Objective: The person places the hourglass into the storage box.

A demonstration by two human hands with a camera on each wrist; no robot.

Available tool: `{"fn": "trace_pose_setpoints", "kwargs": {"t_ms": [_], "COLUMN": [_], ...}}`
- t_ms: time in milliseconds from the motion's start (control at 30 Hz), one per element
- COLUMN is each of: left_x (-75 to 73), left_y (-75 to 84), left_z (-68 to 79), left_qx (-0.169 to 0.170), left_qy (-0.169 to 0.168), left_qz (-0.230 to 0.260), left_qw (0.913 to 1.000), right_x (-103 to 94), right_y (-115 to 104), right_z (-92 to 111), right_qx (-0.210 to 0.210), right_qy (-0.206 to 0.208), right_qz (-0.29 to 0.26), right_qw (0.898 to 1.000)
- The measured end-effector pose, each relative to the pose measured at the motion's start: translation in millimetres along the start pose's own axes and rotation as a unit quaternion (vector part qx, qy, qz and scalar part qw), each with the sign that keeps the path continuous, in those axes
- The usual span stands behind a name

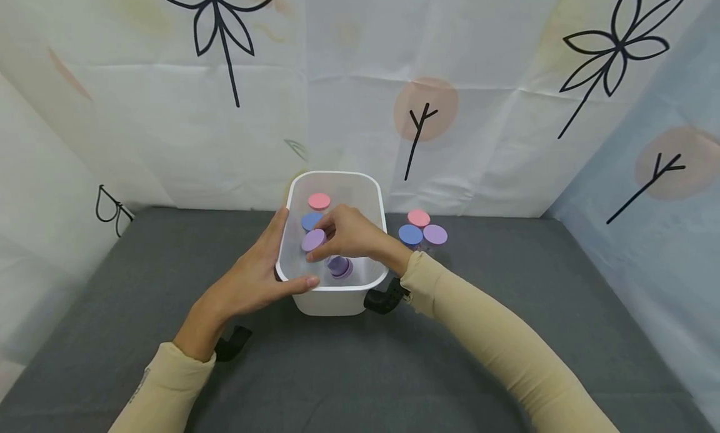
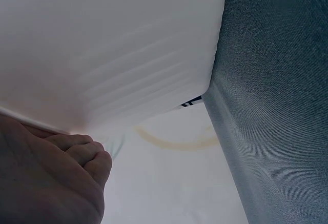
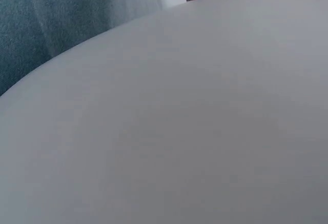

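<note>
A white bin [image 1: 327, 300] stands on the grey table. My left hand [image 1: 253, 277] rests along its left side, fingers straight against the wall and thumb across the front rim; the left wrist view shows this hand's bunched fingers [image 2: 82, 155] at the rim. Inside the bin, my right hand [image 1: 354, 233] pinches a purple-capped bottle [image 1: 313, 240], tilted, between thumb and fingers. Behind it are a blue cap [image 1: 311, 221] and a pink cap [image 1: 319, 201]. A small purple-topped container [image 1: 339, 267] sits below the right hand. The right wrist view is mostly filled by the bin's outer wall [image 3: 169, 116].
Right of the bin stand three bottles close together, with a pink cap [image 1: 419, 218], a blue cap [image 1: 410, 235] and a purple cap [image 1: 435, 234]. Patterned fabric walls [image 1: 360, 120] rise behind the table [image 1: 337, 370] and at both sides.
</note>
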State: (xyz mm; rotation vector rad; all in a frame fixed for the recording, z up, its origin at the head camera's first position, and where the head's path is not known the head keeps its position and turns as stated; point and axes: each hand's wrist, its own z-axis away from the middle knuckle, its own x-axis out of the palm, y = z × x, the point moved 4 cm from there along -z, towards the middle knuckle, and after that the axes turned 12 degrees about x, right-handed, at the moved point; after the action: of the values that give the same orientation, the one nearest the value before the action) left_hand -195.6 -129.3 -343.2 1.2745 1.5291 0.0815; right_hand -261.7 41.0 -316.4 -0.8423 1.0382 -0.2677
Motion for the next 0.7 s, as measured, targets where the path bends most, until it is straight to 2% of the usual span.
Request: {"fn": "trace_pose_setpoints", "kwargs": {"t_ms": [267,500,700], "left_x": [0.1,0.3,0.4], "left_y": [-0.5,-1.9,-2.3], "left_z": [0.1,2.4,1.6], "left_qx": [-0.002,-0.023,-0.011], "left_qy": [0.002,-0.012,-0.006], "left_qz": [0.003,-0.012,-0.007], "left_qw": [1.0,0.9996,0.9999], "right_x": [1.0,1.4,2.1], "right_y": [-2.4,-3.2,-3.0], "right_z": [-1.3,-2.4,-3.4], "right_qx": [-0.012,-0.016,-0.002], "right_qy": [0.007,0.016,0.032], "right_qz": [0.037,0.065,0.094], "right_qw": [0.999,0.998,0.995]}}
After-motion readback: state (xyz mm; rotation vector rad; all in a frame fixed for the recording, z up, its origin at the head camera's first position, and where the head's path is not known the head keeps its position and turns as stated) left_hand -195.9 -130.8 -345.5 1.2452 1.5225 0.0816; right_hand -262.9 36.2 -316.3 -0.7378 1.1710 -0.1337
